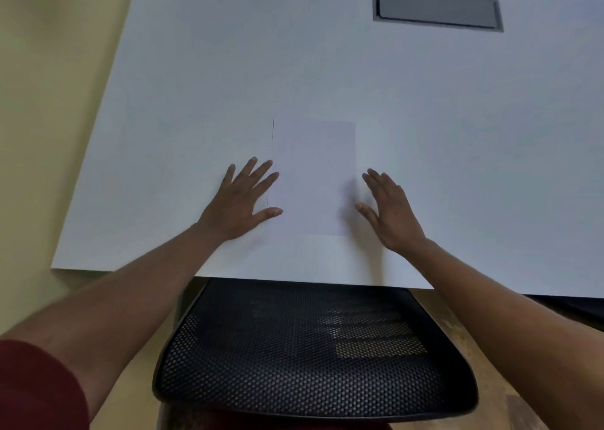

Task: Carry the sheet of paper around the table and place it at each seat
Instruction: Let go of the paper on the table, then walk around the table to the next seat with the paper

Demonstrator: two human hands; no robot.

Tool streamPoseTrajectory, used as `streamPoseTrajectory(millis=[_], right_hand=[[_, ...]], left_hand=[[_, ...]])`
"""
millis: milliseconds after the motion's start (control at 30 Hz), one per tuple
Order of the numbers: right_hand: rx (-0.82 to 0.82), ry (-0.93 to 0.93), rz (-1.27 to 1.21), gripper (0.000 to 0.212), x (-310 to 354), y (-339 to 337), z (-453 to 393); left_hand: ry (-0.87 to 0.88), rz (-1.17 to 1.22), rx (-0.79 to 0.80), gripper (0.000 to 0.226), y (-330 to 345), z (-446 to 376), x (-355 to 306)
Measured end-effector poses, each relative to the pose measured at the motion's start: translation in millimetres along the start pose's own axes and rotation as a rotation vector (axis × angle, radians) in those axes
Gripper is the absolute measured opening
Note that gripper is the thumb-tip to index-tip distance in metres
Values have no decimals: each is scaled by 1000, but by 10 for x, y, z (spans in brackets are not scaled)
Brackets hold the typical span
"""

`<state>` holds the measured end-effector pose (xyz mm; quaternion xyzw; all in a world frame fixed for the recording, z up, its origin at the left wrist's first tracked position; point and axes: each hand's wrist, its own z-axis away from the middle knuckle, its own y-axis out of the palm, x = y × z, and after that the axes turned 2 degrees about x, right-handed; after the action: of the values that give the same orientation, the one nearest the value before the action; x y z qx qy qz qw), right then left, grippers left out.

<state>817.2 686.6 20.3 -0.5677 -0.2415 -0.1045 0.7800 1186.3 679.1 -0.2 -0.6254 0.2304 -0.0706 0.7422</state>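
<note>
A white sheet of paper (313, 178) lies flat on the white table (228, 70), near the front edge and straight ahead of a black mesh chair (313, 348). My left hand (243, 199) is spread flat at the sheet's left edge, its fingertips and thumb touching or just overlapping the paper. My right hand (389, 210) sits just right of the sheet with straight fingers, slightly raised and casting a shadow. Neither hand grips the paper.
A grey cable hatch (436, 0) is set into the tabletop at the far right. The table's left edge runs diagonally beside a pale yellow wall or floor. The chair back stands between me and the table edge. Wooden floor shows at the lower right.
</note>
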Motion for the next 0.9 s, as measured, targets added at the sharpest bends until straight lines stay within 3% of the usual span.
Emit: streamPoseTrajectory(millis=[367,900], right_hand=[[-246,-188,75,56,443,-343,147],[-438,-297,229,61,1007,-1066,440]], left_hand=[[-161,-102,-159,72,-359,392,-631],[-102,-124,-431,71,-1509,375,-1122]])
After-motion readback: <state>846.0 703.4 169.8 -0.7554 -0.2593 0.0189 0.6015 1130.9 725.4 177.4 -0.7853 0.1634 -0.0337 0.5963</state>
